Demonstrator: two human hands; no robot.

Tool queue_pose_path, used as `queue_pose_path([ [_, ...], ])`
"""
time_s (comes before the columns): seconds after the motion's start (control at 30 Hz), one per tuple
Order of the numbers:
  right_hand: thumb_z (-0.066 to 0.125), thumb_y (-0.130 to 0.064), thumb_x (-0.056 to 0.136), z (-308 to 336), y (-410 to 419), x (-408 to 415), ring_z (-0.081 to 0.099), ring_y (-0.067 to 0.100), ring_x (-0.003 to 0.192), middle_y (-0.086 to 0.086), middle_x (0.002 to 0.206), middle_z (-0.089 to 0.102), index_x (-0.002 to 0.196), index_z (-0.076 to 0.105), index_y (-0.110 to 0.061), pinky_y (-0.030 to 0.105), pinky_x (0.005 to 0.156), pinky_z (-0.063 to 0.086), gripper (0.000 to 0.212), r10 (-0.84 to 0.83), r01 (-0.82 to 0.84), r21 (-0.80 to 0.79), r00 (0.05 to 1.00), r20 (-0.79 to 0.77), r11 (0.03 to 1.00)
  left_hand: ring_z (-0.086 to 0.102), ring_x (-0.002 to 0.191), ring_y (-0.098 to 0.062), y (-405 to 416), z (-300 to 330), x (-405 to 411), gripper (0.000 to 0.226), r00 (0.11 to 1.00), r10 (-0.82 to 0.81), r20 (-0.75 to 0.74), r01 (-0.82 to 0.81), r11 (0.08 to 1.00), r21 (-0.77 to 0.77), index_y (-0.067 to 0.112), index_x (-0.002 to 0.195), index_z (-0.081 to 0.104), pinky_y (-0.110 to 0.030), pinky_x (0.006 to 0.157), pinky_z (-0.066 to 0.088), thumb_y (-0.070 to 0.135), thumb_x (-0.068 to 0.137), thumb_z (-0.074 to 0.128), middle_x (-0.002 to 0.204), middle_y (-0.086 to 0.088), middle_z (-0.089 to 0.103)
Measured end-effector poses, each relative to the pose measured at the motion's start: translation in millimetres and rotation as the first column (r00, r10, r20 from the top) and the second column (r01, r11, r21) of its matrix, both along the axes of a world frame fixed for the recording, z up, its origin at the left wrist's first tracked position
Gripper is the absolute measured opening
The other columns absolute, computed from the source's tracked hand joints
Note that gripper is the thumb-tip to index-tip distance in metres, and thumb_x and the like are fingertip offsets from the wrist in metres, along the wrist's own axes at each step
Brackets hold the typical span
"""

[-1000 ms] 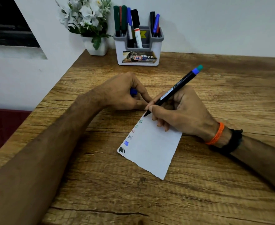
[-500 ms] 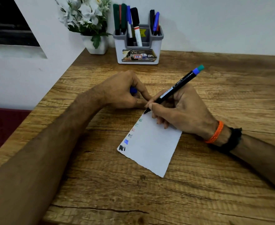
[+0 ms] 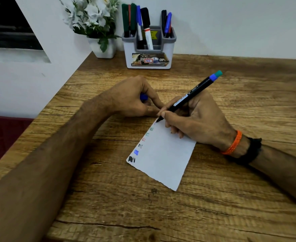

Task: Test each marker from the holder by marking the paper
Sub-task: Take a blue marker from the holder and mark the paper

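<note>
Right hand (image 3: 196,119) grips a black marker (image 3: 187,96), tip at the paper's (image 3: 164,158) top-left corner; left hand (image 3: 131,100) clutches a blue cap (image 3: 143,97) beside it, holder (image 3: 149,49) well back.

Holder (image 3: 149,48) label: "42", "OPE", rest unreadable.

A home or office desk: wooden top (image 3: 213,198), marker holder (image 3: 149,49), potted flowers (image 3: 98,23).

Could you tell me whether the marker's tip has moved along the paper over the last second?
Yes, slightly: the marker tip has crept up the paper toward its far corner, past the green mark.
</note>
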State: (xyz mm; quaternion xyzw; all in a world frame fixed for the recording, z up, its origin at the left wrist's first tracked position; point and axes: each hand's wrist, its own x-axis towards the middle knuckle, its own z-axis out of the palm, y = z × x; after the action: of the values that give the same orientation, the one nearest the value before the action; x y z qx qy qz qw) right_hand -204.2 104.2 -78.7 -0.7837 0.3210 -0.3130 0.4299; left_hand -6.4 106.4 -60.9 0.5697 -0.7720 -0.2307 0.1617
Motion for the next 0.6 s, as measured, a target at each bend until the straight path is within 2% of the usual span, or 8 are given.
queue_pose_path([
  [0.17,0.069,-0.002,0.085,0.0,0.3,-0.3,0.064,0.006,0.045,0.001,0.061,0.070,0.084,0.074,-0.002,0.017,0.041,0.047,0.005,0.020,-0.021,-0.026,1.000,-0.013,0.999,0.068,0.084,-0.020,0.2,-0.3,-1.0,0.013,1.000,-0.004,-0.005,0.004,1.000,0.013,0.055,0.078,0.069,-0.045,0.079,0.057,0.050,0.067,0.067,0.086,0.003,0.076],
  [0.33,0.070,-0.002,0.085,-0.4,0.4,-0.6,0.063,0.006,0.044,-0.002,0.059,0.069,0.083,0.074,-0.003,0.017,0.040,0.047,0.005,0.014,-0.014,-0.032,1.000,-0.005,0.999,0.068,0.083,-0.019,-0.6,-0.2,0.1,0.018,1.000,-0.005,-0.013,0.005,1.000,0.001,0.048,0.080,0.071,-0.046,0.080,0.056,0.032,0.078,0.076,0.087,0.002,0.076],
  [0.6,0.069,0.001,0.085,-1.7,-0.6,-0.8,0.062,0.006,0.044,-0.005,0.058,0.067,0.083,0.075,-0.002,0.016,0.041,0.046,0.007,0.029,-0.029,-0.042,1.000,-0.001,0.999,0.066,0.084,-0.014,0.9,1.2,-1.1,0.017,1.000,0.004,-0.015,-0.004,1.000,0.004,0.051,0.078,0.068,-0.045,0.081,0.055,0.036,0.075,0.074,0.087,0.004,0.076],
])
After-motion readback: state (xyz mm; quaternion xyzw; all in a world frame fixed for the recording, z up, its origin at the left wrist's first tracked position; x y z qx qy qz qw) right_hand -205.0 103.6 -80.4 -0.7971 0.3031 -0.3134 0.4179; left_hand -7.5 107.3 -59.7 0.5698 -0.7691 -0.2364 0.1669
